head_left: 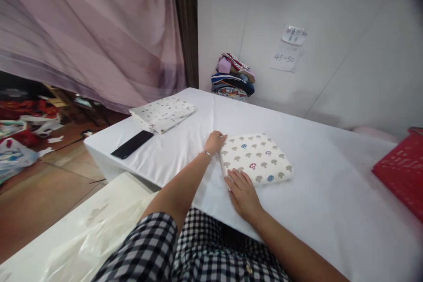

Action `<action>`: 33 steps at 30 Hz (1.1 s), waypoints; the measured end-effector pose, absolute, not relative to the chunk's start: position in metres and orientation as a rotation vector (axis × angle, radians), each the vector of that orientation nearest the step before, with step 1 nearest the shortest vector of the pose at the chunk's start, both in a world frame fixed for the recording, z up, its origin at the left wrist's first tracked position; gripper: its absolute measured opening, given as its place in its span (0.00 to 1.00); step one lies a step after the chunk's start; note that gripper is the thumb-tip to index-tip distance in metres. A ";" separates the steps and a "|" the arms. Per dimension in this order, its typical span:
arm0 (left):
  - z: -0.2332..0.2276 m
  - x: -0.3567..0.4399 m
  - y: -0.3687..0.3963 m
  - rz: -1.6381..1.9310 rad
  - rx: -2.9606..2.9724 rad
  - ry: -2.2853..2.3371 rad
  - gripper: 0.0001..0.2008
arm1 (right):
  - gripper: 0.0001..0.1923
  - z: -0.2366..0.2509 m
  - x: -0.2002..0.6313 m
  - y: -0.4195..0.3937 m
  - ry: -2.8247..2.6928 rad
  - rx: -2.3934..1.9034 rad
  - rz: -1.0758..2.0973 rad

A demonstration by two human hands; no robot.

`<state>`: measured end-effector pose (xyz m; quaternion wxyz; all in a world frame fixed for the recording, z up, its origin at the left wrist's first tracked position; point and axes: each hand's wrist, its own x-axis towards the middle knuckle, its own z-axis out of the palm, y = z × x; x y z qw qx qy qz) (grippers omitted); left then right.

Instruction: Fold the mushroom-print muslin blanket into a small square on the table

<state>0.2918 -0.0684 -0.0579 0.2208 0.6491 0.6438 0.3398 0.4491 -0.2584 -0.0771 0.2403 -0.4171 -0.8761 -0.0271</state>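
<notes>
White cloth covers the worktop (330, 194), where a folded mushroom-print cloth (256, 157) lies between the hands. The left hand (215, 142) rests at its far corner, fingers curled; the right hand (243, 192) lies flat, touching its near edge, gripping nothing.

Both arms bare from the short sleeves down, no gloves. Left hand (215, 142): thin silver bracelet (206, 153) at the wrist just behind it, nothing else visible on it. Right hand (243, 191): no watch, band or ring visible, forearm behind it bare to the frame edge. Garment (185, 251) is a black-and-white gingham check, small even squares; the left sleeve ends above the elbow, well behind the hand. One small round pale button (248, 269) shows on the front, below and behind the right hand.
</notes>
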 end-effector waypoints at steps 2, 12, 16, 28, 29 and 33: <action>-0.058 0.290 -0.062 0.885 1.751 1.786 0.15 | 0.22 -0.076 0.449 -0.258 -2.400 -1.146 -0.069; -0.068 0.288 -0.050 0.866 1.773 1.948 0.20 | 0.22 -0.077 0.449 -0.259 -2.390 -1.158 -0.010; -0.072 0.289 -0.049 0.860 1.821 1.964 0.21 | 0.22 -0.073 0.449 -0.258 -2.404 -1.177 0.035; -0.033 0.321 -0.077 0.797 2.255 1.839 0.15 | 0.23 -0.070 0.450 -0.257 -2.401 -1.179 0.076; -0.035 0.327 -0.084 0.803 2.354 1.737 0.18 | 0.23 -0.070 0.450 -0.257 -2.402 -1.183 0.080; -0.054 0.337 -0.101 0.659 2.437 1.627 0.25 | 0.23 -0.070 0.449 -0.258 -2.408 -1.187 0.062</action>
